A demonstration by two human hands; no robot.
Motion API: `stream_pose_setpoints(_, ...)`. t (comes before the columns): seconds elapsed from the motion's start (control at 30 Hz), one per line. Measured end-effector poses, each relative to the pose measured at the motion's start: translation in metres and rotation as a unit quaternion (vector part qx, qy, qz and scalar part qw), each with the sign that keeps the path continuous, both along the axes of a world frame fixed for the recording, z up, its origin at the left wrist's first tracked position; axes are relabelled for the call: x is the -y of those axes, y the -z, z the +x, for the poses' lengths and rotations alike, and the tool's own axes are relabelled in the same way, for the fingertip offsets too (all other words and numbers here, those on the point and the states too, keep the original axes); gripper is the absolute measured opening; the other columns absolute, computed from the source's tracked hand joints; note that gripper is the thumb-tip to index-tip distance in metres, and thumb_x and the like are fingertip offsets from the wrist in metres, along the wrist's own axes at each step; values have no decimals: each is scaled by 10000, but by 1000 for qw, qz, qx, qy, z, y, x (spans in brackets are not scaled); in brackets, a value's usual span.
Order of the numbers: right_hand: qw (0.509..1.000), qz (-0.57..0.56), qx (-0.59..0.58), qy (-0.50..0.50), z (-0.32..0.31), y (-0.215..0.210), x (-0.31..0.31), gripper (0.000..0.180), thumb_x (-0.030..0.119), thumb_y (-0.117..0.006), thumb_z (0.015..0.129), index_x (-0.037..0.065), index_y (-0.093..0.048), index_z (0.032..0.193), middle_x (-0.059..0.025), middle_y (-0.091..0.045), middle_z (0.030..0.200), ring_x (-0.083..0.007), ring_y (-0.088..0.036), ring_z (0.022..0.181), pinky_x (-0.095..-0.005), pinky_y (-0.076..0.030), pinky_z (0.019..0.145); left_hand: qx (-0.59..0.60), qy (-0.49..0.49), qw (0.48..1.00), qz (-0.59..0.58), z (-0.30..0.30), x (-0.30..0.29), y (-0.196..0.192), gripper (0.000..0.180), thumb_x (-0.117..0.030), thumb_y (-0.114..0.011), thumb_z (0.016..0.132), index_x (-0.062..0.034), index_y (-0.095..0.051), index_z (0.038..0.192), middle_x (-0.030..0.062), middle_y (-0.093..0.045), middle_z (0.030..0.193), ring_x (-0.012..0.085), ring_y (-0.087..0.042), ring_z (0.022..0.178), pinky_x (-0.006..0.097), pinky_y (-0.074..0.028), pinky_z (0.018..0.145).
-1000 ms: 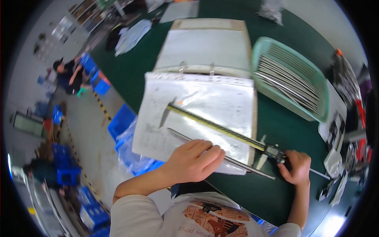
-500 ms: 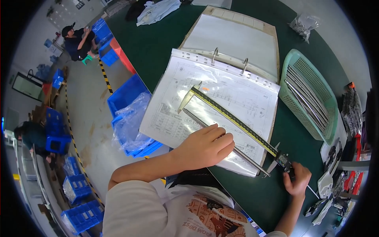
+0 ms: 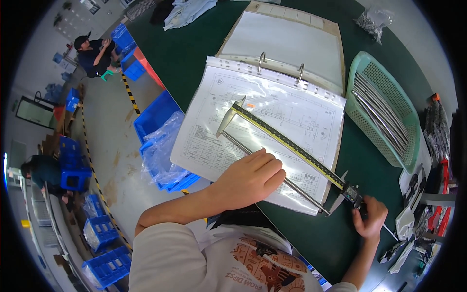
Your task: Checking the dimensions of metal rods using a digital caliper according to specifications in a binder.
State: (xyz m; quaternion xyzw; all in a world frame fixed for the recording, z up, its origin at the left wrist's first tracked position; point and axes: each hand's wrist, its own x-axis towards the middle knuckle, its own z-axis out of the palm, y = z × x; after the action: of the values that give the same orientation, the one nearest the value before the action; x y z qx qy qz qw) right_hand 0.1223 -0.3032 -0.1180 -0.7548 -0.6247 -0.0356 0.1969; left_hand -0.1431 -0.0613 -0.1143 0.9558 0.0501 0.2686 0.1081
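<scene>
A long digital caliper (image 3: 288,143) with a black-and-yellow beam lies slantwise over a binder of printed drawings (image 3: 194,151). Below its beam and roughly parallel runs a thin metal rod (image 3: 304,193), its two ends close to the caliper's jaws; whether they touch I cannot tell. My left hand (image 3: 250,177) is closed around the rod near its middle, hiding that stretch. At the caliper's display end, my right hand (image 3: 370,217) has its thumb and curled fingers on the slider, beyond the binder's right edge.
A green plastic basket (image 3: 362,65) of metal rods stands to the right. Tools and gloves (image 3: 405,225) lie at the right edge. Blue bins (image 3: 156,114) with clear plastic bags sit left of the green table (image 3: 168,61). Two people are farther off on the left.
The view has shifted slightly. My right hand and the caliper's slider appear a little farther from the fixed jaw. My left hand keeps its hold on the rod.
</scene>
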Motion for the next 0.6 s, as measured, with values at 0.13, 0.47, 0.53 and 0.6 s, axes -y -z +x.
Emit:
stream_pose_setpoints(0.13, 1000, -9, -7, 9, 1, -1, 2, 325, 323, -658, 740, 18, -572, 816, -80, -475, 581, -257, -480, 473, -376, -351, 469, -17, -11, 1000, -23, 0, 0, 0, 204, -41, -653, 657, -18, -621, 857, 76, -579, 863, 230, -598, 809, 337, -541, 749)
stream_pose_setpoints(0.47, 1000, -8, 1, -6, 3, -3, 2, 337, 340, -651, 751, 18, -575, 818, -101, -487, 608, -300, -475, 506, -390, -357, 494, 8, -19, 999, -26, 1, -1, 3, 203, -26, -665, 667, -40, -651, 869, 70, -593, 850, 239, -618, 770, 360, -552, 746)
stream_pose_setpoints(0.53, 1000, -26, 4, -14, 3, -4, 0, 333, 332, -648, 750, 15, -578, 825, -104, -486, 611, -301, -477, 514, -389, -359, 496, 6, -34, 999, -33, -1, 0, 3, 205, -11, -661, 664, -42, -653, 866, 70, -594, 849, 241, -619, 768, 357, -553, 742)
stream_pose_setpoints(0.6, 999, -32, -12, -13, 2, -2, 0, 330, 325, -643, 751, 11, -581, 832, -103, -483, 609, -303, -476, 514, -388, -360, 496, 10, -35, 999, -27, -2, 0, 3, 204, -10, -664, 661, -44, -655, 863, 72, -592, 847, 242, -618, 765, 354, -552, 737)
